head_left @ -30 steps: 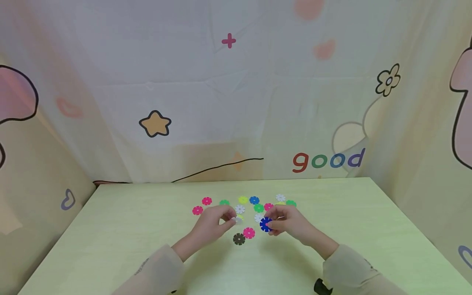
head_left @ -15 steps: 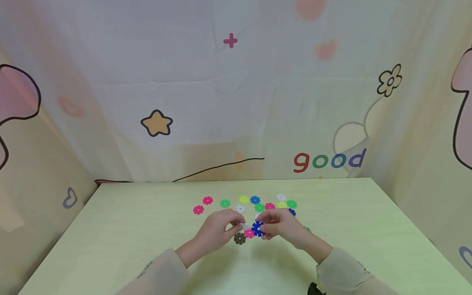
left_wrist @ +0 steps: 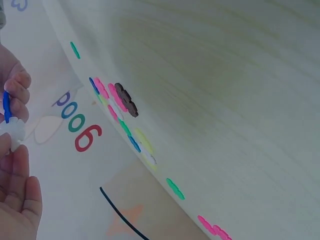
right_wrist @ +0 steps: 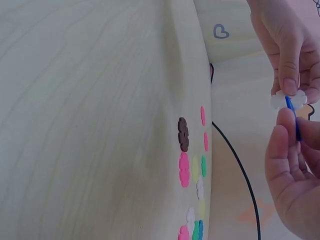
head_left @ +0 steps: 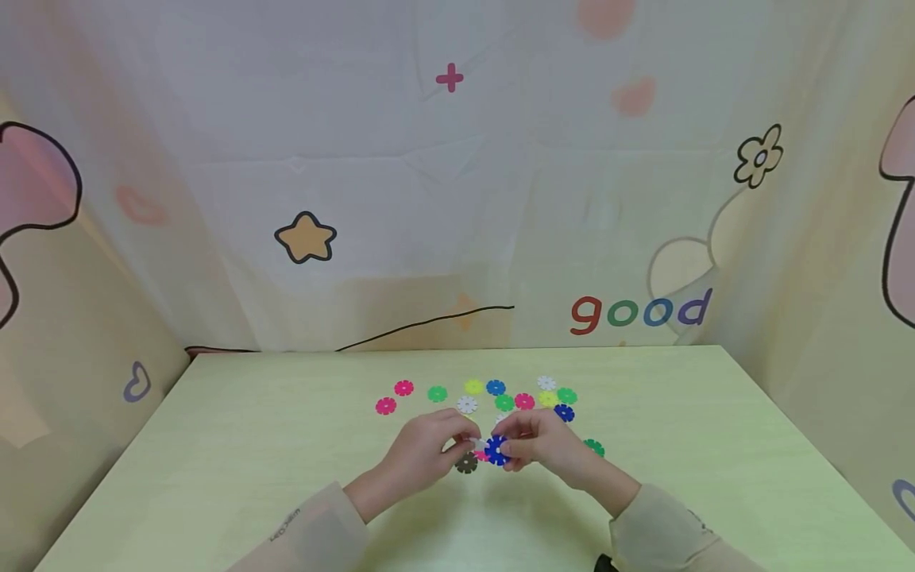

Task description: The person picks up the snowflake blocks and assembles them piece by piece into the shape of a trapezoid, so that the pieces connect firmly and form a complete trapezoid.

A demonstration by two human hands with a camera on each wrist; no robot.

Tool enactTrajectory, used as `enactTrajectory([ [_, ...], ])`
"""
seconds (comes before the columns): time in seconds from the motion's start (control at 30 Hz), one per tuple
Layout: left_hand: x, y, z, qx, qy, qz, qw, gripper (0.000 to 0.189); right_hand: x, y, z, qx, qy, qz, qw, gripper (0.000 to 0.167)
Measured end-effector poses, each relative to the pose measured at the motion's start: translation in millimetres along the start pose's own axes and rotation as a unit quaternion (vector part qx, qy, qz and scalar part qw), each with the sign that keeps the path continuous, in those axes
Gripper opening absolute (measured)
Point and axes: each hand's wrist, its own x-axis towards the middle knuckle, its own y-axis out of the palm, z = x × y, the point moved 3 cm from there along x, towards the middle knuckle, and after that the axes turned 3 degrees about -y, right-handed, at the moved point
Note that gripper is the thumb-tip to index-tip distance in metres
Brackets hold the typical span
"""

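My left hand (head_left: 434, 445) pinches a white notched plastic disc (left_wrist: 14, 131) between thumb and fingers. In my right hand (head_left: 546, 445) is a dark blue notched disc (head_left: 496, 450), gripped at its edge. The two discs meet above the table, the blue one standing across the white one's rim in the right wrist view, with its edge at a slot. Just below the hands lie a brown disc (head_left: 467, 462) and a pink disc (right_wrist: 184, 170), the pink one partly covered by the blue disc in the head view.
Several loose notched discs lie flat behind the hands, among them a pink disc (head_left: 386, 406), a light green disc (head_left: 438, 394) and a yellow disc (head_left: 547, 399). A green disc (head_left: 594, 448) lies right of the right hand. Printed cloth (head_left: 400, 214) encloses the pale table (head_left: 236, 445).
Both hands have come together, the right moving left and the left moving right, each still holding its disc. The blue and white discs, apart a second ago, now meet.
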Motion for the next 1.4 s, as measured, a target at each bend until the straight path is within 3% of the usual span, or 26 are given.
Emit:
enactTrajectory([
  [0.27, -3.8, -3.3, -5.7, 0.022, 0.057, -0.038, 0.9974, 0.009, -4.1, 5, -1, 0.036, 0.010, -0.003, 0.9993, 0.024],
  [0.8, -13.9, -9.3, -11.1, 0.034, 0.085, -0.082, 0.9925, 0.005, -8.1, 18, -2, 0.125, 0.024, 0.000, 0.9918, 0.023],
  [1.2, -18.2, -6.8, -11.9, 0.041, 0.100, -0.092, 0.9898, 0.005, -10.1, 23, 0, 0.135, 0.023, 0.003, 0.9906, 0.025],
  [1.4, -16.7, -5.6, -9.2, 0.042, 0.074, -0.050, 0.9951, 0.009, -7.9, 20, 1, 0.081, 0.015, 0.007, 0.9966, 0.027],
])
